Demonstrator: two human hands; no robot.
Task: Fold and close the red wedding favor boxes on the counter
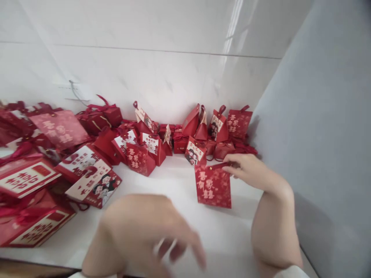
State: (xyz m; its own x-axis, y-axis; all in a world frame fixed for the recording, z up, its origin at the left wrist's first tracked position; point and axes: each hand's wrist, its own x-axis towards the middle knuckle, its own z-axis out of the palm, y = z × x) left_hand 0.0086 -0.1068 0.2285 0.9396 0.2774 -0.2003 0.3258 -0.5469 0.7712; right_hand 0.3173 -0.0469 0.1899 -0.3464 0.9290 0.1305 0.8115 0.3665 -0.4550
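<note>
Toward the right end of the white counter (171, 181), a red gift box (213, 189) is held by its top edge in the right hand (249, 170), the fingers pinched closed on its upper right corner. Its front is a flat, nearly square panel in deep red with lighter red mottling, printed with pale gold characters, and a small gold stud sits near the top edge. Whether its base touches the counter cannot be told.

The left hand (150, 227) is blurred in the foreground over the counter, its fingers loosely bent and apart, with nothing seen in them.

Just behind the held box stands a small box with a cartoon couple (194, 151). More red boxes crowd the back by the marbled wall (174, 69), several peaked, with loop handles on top. To the left lie a pinkish-red box (60, 129) with pale characters and, nearer, a ribboned box with a cream label (37, 227). What these boxes contain cannot be seen.
</note>
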